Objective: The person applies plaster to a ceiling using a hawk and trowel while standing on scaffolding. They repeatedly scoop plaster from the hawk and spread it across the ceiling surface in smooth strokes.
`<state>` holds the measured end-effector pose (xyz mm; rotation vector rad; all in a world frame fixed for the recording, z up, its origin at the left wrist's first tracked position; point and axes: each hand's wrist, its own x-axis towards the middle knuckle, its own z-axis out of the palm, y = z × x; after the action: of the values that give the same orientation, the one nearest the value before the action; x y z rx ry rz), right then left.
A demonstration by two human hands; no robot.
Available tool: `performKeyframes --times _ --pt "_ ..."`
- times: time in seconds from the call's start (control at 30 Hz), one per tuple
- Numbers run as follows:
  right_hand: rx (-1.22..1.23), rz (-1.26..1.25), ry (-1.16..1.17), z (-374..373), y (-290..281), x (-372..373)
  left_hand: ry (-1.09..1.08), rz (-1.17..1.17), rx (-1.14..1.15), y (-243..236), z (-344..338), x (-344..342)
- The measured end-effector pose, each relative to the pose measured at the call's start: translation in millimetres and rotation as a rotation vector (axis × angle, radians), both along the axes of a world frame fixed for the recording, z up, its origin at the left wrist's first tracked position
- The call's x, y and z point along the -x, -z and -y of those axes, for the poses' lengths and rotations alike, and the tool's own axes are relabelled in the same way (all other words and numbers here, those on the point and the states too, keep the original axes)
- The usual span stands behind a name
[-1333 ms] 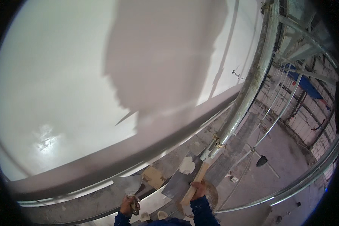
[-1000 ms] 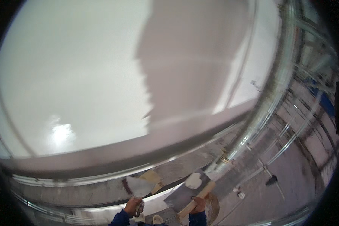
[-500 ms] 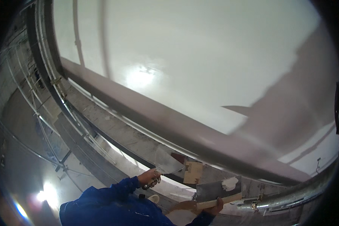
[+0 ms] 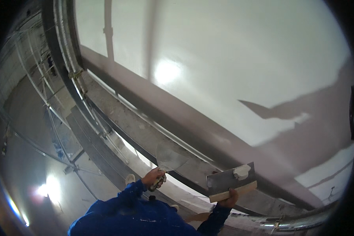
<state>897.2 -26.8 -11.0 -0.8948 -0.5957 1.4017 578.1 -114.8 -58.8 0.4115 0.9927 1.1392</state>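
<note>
My left hand (image 4: 155, 179) grips a wide, thin putty knife (image 4: 170, 158) by its handle, blade upward. To its right, my right hand (image 4: 230, 198) holds a broad dark steel blade (image 4: 220, 181) by its wooden back (image 4: 246, 187). A lump of white putty (image 4: 242, 172) sits on that blade near the top. Both tools are low in the head view, over a grey ledge in front of a large, glossy white wall (image 4: 208, 55) with shadows across it. My blue sleeves and body cover the lower centre.
Scaffold tubes and rails (image 4: 47, 106) run down the left side, with a lower grey floor (image 4: 23, 177) beyond them. A dark plank (image 4: 86, 137) lies along the walkway by my feet. A steel pipe (image 4: 287, 224) crosses at lower right. A bright light reflects at lower left.
The view has swung left toward the scaffold since the earliest frame. My right hand and its blade are slightly higher than half a second ago. Both hands keep their tools.
</note>
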Motion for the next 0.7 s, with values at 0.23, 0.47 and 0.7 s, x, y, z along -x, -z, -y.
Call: performKeyframes --times 0.23,0.47,0.7 --pt "0.069 0.077 0.237 -9 -22 128 0.022 -0.067 -0.054 -15 6 162" --pt "-0.146 0.229 0.361 -32 -86 187 0.041 -0.129 0.015 6 -9 263" --pt "-0.451 0.582 0.452 -94 -177 225 -0.084 0.07 -0.052 -17 -7 267"
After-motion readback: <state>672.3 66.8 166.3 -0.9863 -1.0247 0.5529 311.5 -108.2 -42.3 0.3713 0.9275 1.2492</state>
